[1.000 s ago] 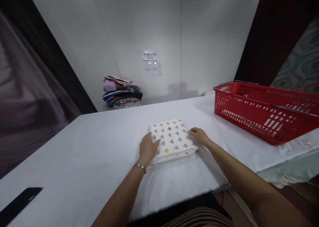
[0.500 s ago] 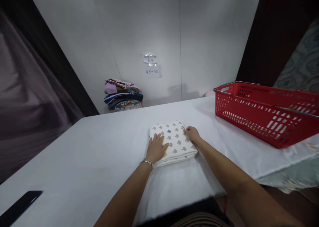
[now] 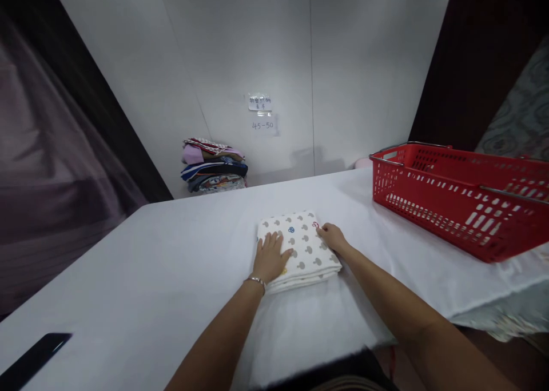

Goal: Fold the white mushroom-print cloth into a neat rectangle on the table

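Observation:
A folded white cloth [image 3: 306, 245] printed with grey mushrooms, plus a few coloured ones, lies on the white-covered table in front of me. Whether it is a garment I cannot tell. My left hand [image 3: 271, 258] rests flat on its left part, fingers spread. At the cloth's right edge is my right hand [image 3: 333, 236], thumb and fingers pinched together on the fabric. The layers of the fold show along the near edge.
To the right on the table [image 3: 171, 271] stands a red plastic basket [image 3: 433, 199] with metal handles. A stack of folded clothes [image 3: 214, 165] sits by the back wall, below paper signs [image 3: 262, 122]. A dark flat phone-like object [image 3: 36, 356] lies at the near left.
The view has shifted slightly, so everything appears a little lower. Both hands stay at the same places on the cloth, whose shape looks unchanged.

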`<state>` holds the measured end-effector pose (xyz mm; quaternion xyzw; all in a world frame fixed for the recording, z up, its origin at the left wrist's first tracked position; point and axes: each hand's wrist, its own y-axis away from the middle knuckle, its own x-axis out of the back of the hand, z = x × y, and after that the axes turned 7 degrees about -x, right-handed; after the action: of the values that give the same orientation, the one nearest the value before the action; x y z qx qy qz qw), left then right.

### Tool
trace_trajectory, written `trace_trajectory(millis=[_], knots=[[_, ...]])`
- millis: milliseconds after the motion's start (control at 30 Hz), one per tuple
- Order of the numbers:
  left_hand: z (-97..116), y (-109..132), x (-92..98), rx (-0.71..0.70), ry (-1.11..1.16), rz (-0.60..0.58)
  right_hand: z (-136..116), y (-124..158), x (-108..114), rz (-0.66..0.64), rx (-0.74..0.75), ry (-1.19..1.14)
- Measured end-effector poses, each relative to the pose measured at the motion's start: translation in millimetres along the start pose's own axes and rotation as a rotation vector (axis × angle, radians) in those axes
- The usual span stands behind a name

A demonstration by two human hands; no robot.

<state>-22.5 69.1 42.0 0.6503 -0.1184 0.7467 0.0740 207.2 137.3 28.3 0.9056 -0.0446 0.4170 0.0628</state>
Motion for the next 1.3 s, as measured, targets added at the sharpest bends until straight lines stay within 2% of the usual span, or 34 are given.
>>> trace_trajectory(millis=[133, 367, 533, 633, 733, 867, 933, 1067, 1200, 1300], knots=[[0, 4, -11.3, -0.015, -0.061, 0.031, -5, -6, 2, -0.018, -0.005, 0.026], [-1, 5, -12.6, -0.021, -0.072, 0.076, -32, -35, 1, -0.002, -0.073, 0.093], [-2, 6, -16.6, -0.036, -0.043, 0.112, -27, -35, -6, 0.036, -0.089, 0.153], [-3, 5, -17.8, -0.033, -0.029, 0.112, -26, -33, -3, 0.045, -0.059, 0.195], [-2, 5, -16.4, -0.030, -0.023, 0.115, -39, -32, 1, 0.073, 0.030, 0.227], [0, 6, -14.5, -0.034, -0.016, 0.118, -61, -30, -8, 0.128, 0.393, 0.335], [0, 7, -15.2, -0.036, -0.014, 0.121, -64, -30, -19, 0.077, 0.466, 0.430], [-1, 7, -18.8, -0.046, -0.011, 0.131, -56, -37, -36, -0.064, 0.355, 0.557], [-1, 7, -20.6, -0.050, 0.001, 0.152, -58, -44, -36, -0.104, 0.325, 0.626], [-1, 7, -21.3, -0.044, 0.020, 0.164, -60, -43, -35, -0.058, 0.328, 0.666]])
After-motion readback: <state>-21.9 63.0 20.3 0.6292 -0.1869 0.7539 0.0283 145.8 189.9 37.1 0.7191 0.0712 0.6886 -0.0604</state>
